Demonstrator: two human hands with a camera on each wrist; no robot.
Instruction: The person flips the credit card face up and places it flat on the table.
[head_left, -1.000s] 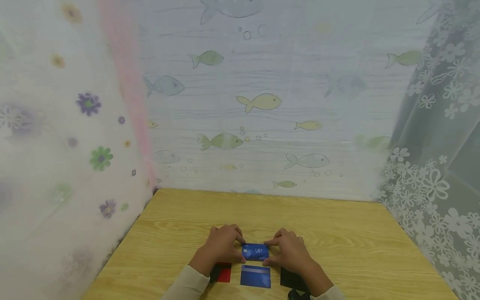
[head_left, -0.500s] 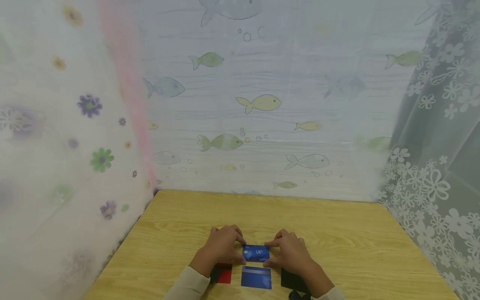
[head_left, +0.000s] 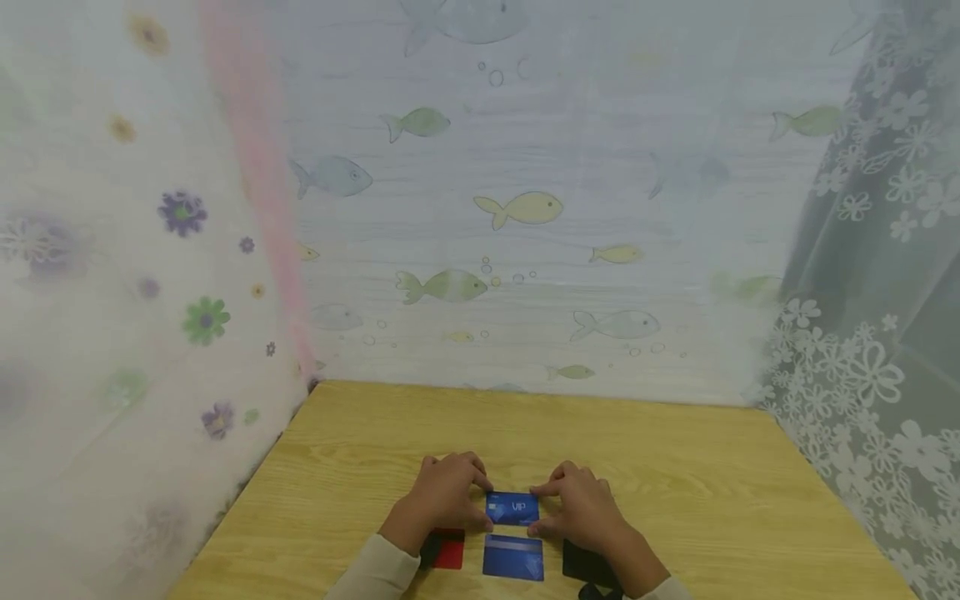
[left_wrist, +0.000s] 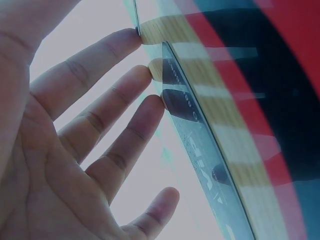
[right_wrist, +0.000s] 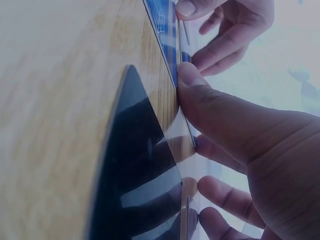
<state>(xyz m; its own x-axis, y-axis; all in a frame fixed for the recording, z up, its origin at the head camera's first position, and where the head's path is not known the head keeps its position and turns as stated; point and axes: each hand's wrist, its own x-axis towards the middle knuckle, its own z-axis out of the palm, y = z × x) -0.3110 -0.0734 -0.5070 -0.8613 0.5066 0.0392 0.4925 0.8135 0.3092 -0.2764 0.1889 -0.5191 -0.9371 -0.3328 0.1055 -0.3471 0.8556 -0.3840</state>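
A blue card marked VIP lies face up between both hands. My left hand pinches its left end, forefinger at the far corner and thumb at the near one. At the right end, my right hand pinches the other two corners the same way. Just nearer to me, a second blue card shows its striped back. A red card with a black stripe is partly hidden under the left wrist. Beside the right wrist lies a black card. In the left wrist view, a glossy card with pale lettering passes close by the fingers.
The wood-grain table reaches back to a fish-print curtain. A flower-print curtain borders the left side, and a grey curtain with white flowers the right. A black object shows near the right wrist.
The head view has shifted very slightly. Both hands stay at the ends of the blue VIP card, and the other cards lie where they were.
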